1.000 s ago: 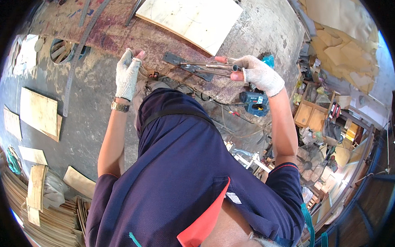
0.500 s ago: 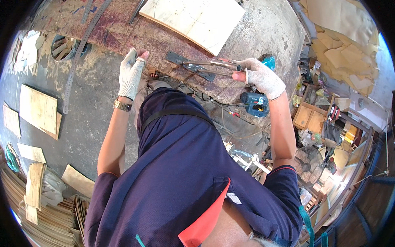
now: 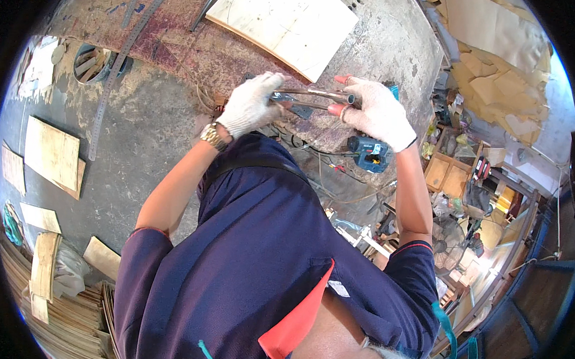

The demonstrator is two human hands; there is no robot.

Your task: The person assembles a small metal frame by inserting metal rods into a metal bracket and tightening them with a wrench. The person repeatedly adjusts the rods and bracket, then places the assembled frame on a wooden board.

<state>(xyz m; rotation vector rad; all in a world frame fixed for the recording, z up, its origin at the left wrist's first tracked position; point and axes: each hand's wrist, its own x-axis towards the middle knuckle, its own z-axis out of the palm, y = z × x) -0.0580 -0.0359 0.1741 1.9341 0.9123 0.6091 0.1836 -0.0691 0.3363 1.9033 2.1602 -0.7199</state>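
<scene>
My left hand [image 3: 252,106], in a white glove with a metal watch at the wrist, reaches over the left end of a two-bar metal hand tool [image 3: 313,93]. Its fingers curve but stay apart, partly blurred; contact with the bars is unclear. On the other side, my right hand [image 3: 379,112], gloved with bare fingertips, is spread around the handle ends. Its thumb lies at the lower bar and its forefinger is lifted off above. Under the tool, a dark plate with holes [image 3: 303,110] rests on the stained worktop [image 3: 188,56], partly covered by my left hand.
A pale wooden board [image 3: 288,27] lies beyond the tool. A blue power tool [image 3: 369,154] with cables sits below my right hand. To the left are a long metal ruler [image 3: 107,91], a bucket of wood scraps [image 3: 93,63] and wooden panels [image 3: 51,156]. Clutter fills the right side.
My left hand has moved right, from beside the tool to over its left end. The fingers of my right hand have spread, with the forefinger lifting from the handles.
</scene>
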